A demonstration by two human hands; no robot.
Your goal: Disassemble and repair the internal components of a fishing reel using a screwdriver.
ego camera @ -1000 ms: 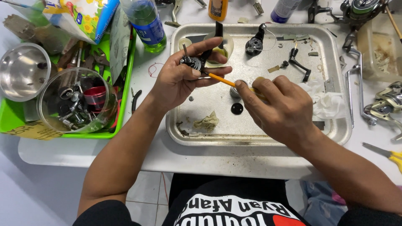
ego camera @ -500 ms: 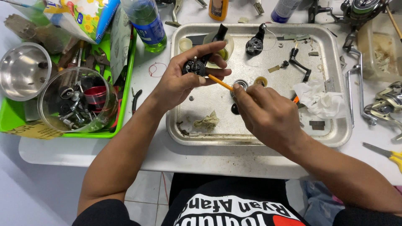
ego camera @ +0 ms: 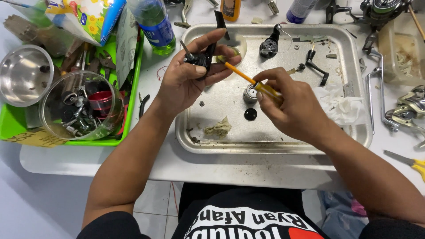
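- While the left hand (ego camera: 186,82) sits over the upper-left corner of the metal tray (ego camera: 354,137), its fingers are wrapped around a small black reel part (ego camera: 200,58), thumb pressed on the front of it.
- Over on the right, the right hand (ego camera: 290,106) is near the middle of the frame, fingers pinched tight on the yellow handle of a small screwdriver (ego camera: 254,83).
- That screwdriver has an orange shaft slanting up and to the left, and its tip meets the black part in the left hand. Exact contact spot is hidden by the fingers, can't tell more.
- Just below the screwdriver, a little silver cylinder (ego camera: 250,93) stands on the tray, with a flat black disc (ego camera: 250,114) lying a bit lower.
- A crumpled dirty rag (ego camera: 218,129) lies toward the lower left of the tray, and white tissue (ego camera: 341,106) is bunched at the right side, partly behind the right hand.
- More black bits sit along the top of the tray, including a crank arm (ego camera: 315,66).
- Left of the frame has a green bin (ego camera: 128,115) holding a clear tub (ego camera: 79,106) of hardware and a steel bowl (ego camera: 22,75).
- A green bottle (ego camera: 155,24) stands at the top, between bin and tray.
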